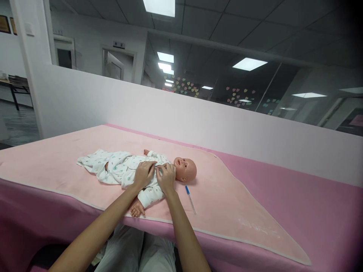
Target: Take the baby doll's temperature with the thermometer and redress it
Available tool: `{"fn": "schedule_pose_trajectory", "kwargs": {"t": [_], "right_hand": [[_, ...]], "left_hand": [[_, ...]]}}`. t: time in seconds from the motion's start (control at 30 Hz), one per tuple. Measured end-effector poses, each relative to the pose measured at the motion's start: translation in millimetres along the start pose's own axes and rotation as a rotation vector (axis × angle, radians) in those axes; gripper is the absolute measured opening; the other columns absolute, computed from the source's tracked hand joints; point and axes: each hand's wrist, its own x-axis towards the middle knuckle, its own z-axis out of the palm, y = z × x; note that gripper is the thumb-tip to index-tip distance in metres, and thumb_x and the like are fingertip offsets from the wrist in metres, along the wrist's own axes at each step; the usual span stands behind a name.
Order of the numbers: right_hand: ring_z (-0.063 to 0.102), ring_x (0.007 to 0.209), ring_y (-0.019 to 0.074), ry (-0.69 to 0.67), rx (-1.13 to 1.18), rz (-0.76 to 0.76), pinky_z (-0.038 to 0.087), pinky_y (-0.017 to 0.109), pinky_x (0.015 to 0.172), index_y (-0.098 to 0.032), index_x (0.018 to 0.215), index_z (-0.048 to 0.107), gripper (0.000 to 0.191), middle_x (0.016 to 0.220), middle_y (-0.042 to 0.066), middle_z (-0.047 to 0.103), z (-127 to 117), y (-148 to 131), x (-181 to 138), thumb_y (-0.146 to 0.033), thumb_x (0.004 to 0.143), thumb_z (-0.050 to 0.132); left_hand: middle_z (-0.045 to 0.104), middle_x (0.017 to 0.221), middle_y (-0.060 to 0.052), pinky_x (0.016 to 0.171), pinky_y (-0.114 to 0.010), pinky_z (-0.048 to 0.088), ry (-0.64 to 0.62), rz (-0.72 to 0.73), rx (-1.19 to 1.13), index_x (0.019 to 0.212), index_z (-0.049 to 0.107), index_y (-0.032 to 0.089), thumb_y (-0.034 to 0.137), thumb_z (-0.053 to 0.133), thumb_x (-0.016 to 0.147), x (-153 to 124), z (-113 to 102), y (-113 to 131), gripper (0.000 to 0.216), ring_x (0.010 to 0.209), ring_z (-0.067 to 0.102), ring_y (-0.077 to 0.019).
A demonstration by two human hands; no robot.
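Note:
A baby doll (pixel 185 169) lies on its back on a light pink blanket (pixel 232 204), head to the right. It wears a white patterned sleepsuit (pixel 119 168). My left hand (pixel 144 174) rests on the doll's chest, fingers curled on the sleepsuit's front. Beside it, my right hand (pixel 166 177) pinches the sleepsuit fabric near the collar, just below the doll's chin. A thin blue and white stick, perhaps a thermometer (pixel 190 199), lies on the blanket to the right of my right forearm.
The blanket covers a darker pink bed or table (pixel 312 211) whose front edge is close to my body. A white partition wall (pixel 227 124) runs along the far side, with glass panels above. At the far left is an open floor.

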Motion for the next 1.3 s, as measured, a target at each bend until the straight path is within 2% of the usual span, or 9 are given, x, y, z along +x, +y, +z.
{"fn": "schedule_pose_trajectory", "kwargs": {"t": [0.2,0.47,0.73,1.0,1.3], "right_hand": [[0.046,0.084,0.0173,0.019,0.045,-0.030,0.032,0.032,0.081,-0.020,0.080,0.056,0.015,0.086,0.004,0.057,0,-7,6,-0.020,0.086,0.042],[0.051,0.076,0.0146,-0.026,0.059,-0.059,0.025,0.036,0.096,-0.020,0.082,0.055,0.022,0.077,0.001,0.061,6,-3,6,-0.020,0.090,0.035],[0.052,0.078,0.0152,0.017,0.062,-0.009,0.029,0.034,0.092,-0.019,0.081,0.057,0.019,0.076,0.002,0.061,11,-5,5,-0.018,0.087,0.039],[0.050,0.075,0.0160,0.081,0.079,0.013,0.034,0.030,0.079,-0.018,0.080,0.056,0.019,0.077,0.004,0.061,13,-4,0,-0.019,0.088,0.039],[0.049,0.075,0.0163,0.083,0.072,0.030,0.034,0.030,0.077,-0.018,0.080,0.054,0.018,0.076,0.003,0.060,14,-3,-2,-0.021,0.089,0.039]], "left_hand": [[0.064,0.099,-0.003,0.084,-0.034,0.039,0.017,-0.015,-0.042,0.100,0.059,0.021,0.023,0.037,0.087,0,0,-1,0.025,0.094,0.055,-0.0181],[0.065,0.095,-0.003,0.083,-0.034,0.040,0.022,0.006,-0.057,0.098,0.061,0.021,0.022,0.039,0.084,-1,-1,0,0.026,0.090,0.056,-0.0180],[0.065,0.095,-0.003,0.083,-0.033,0.040,0.021,-0.006,0.006,0.098,0.060,0.022,0.021,0.044,0.080,0,1,0,0.024,0.091,0.056,-0.0189],[0.064,0.091,-0.002,0.082,-0.033,0.039,0.005,-0.023,0.019,0.091,0.058,0.022,0.020,0.046,0.079,0,0,3,0.018,0.088,0.056,-0.0186],[0.061,0.086,-0.002,0.078,-0.032,0.038,0.022,-0.029,0.044,0.087,0.054,0.020,0.021,0.047,0.077,0,-2,7,0.011,0.084,0.054,-0.0185]]}}
